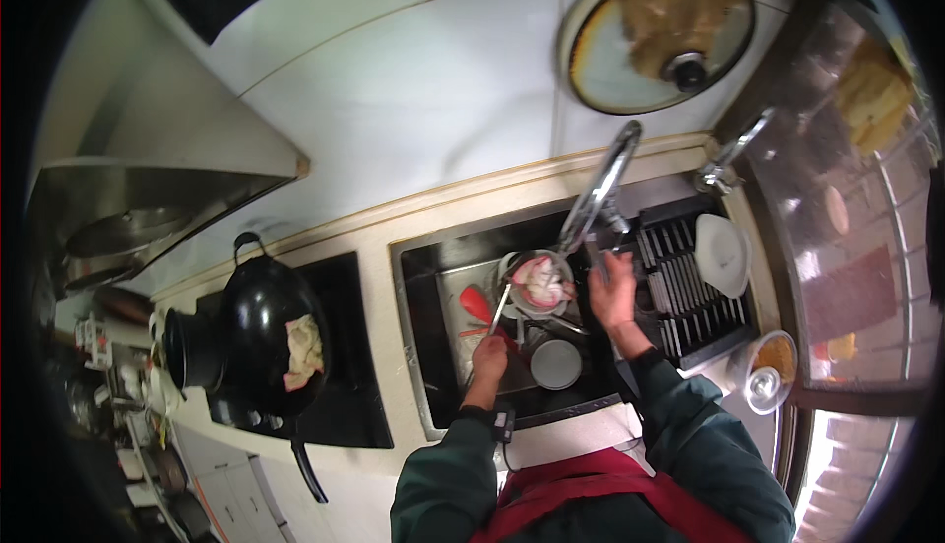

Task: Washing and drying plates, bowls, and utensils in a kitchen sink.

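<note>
My left hand [487, 362] grips the long metal handle [502, 307] of a utensil, whose far end reaches a round vessel [508, 266] in the sink. Wet pink-and-white pieces of food [543, 282] lie in this vessel, below the spout of the chrome faucet [602, 181]. Right of the vessel, my right hand [613, 292] is at the base of the faucet, fingers around its lever area. A blurred grey strip shows beside those fingers, and whether they hold anything is unclear.
The sink [458, 277] also holds a red utensil [476, 303] and a grey bowl [556, 364]. A black dish rack [686, 277] with a white dish [723, 255] stands right. Leftward, a black wok [258, 321] containing a pale piece of food [303, 351] sits on the cooktop [354, 366].
</note>
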Motion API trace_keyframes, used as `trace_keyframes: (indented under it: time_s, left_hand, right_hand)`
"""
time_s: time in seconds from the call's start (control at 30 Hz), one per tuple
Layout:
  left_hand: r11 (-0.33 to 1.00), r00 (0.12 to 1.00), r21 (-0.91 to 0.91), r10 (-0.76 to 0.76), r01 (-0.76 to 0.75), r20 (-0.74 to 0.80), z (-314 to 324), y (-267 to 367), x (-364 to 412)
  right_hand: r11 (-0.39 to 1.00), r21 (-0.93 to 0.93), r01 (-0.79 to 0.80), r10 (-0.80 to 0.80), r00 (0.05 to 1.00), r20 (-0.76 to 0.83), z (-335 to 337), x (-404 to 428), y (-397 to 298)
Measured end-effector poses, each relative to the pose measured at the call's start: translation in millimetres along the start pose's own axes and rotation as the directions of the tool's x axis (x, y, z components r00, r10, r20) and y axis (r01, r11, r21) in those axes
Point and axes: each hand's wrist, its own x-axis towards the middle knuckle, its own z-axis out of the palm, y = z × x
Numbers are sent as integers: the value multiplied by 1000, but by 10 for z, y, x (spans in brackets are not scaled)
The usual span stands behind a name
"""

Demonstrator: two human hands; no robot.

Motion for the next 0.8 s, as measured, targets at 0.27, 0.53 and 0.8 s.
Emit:
trace_keyframes:
  time_s: [0.27, 0.53, 0.8]
  left_hand:
    - [926, 992, 375, 7, -54, 125, 380, -286, -69]
    - [986, 965, 167, -31, -13, 260, 349, 355, -284]
    - [923, 908, -269, -159, 276, 387, -313, 1030, -532]
  right_hand:
    - [902, -304, -308, 156, 886, -436, -2251, 745, 1572]
    - [732, -682, 2, -35, 999, -34, -2230, 818, 1216]
    - [971, -132, 200, -175, 969, 177, -2032, -187, -233]
